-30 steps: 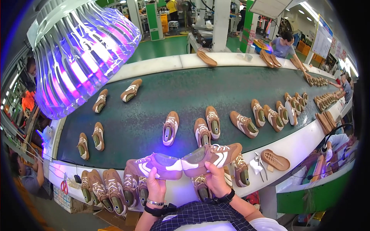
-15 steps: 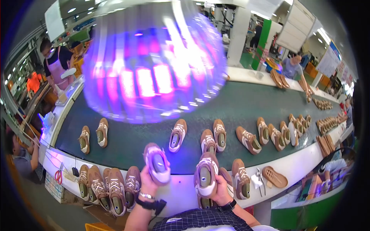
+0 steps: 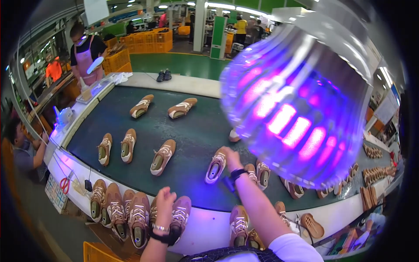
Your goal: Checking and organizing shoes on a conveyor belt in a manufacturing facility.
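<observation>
My right hand [image 3: 234,159] reaches over the green belt, its fingers at the toe of a tan sneaker [image 3: 215,168] with white laces that sits on the belt. My left hand [image 3: 164,201] is raised over the near white ledge, its fingers loosely bent and apart, with nothing seen in them. Close beside it stands another tan sneaker [image 3: 181,212], partly behind the wrist. Several more sneakers [image 3: 139,214] stand in a row to its left. To the right, one sneaker [image 3: 238,225] rests on the ledge near my right forearm.
A ribbed lamp [image 3: 297,118] glowing purple hangs over the belt [image 3: 192,131] and hides part of it. More sneakers [image 3: 162,158] are spread along the belt. Red scissors [image 3: 65,185] and a loose sole [image 3: 312,225] lie on the ledge. A co-worker [image 3: 87,56] stands far left.
Both hands held a sneaker over the ledge. My left hand has let go of its sneaker; my right has moved forward over the belt. The view has swung, placing the lamp further right.
</observation>
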{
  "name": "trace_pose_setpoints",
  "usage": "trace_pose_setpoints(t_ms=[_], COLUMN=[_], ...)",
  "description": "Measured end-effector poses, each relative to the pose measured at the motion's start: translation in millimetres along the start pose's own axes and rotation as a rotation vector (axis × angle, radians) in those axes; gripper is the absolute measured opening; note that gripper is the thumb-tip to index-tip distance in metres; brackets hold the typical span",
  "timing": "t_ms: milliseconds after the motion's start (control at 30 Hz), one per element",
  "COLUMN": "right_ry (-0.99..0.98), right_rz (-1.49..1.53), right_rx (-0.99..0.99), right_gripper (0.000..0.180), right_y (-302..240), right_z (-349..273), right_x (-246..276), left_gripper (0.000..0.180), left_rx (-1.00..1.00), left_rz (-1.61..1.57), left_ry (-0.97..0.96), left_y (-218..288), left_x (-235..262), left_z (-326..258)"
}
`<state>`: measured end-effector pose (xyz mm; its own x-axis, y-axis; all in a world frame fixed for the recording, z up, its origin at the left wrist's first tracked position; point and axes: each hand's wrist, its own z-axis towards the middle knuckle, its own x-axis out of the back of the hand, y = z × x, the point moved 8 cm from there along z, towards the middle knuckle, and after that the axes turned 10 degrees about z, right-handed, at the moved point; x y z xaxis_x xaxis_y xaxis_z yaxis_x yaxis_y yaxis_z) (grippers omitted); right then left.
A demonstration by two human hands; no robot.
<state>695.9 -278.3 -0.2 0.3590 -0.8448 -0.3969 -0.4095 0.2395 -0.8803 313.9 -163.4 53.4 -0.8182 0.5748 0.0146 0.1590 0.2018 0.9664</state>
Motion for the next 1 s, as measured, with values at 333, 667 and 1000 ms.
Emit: trace_pose_setpoints(t_ms=[333,667,1000], right_ry=[0.371,-0.407,-0.131], right_rz=[-0.592,0.79,0.443], right_rx=[-0.021,-0.403,-0.411], right_gripper=[0.076,0.078,0.063], right_y=[98,-72,-7], right_z=[-57,-287,-395], right_x=[11,2,117], left_gripper=[0.073,0.08,0.083], left_rx=[-0.437,-0.223,0.211], left_rz=[0.957,0.709,0.014], left_ry=[-0.1,-0.25,-0.506], left_y=[-24,-68,-40], left_x=[39,31,-52], left_z=[-122,-133,-128])
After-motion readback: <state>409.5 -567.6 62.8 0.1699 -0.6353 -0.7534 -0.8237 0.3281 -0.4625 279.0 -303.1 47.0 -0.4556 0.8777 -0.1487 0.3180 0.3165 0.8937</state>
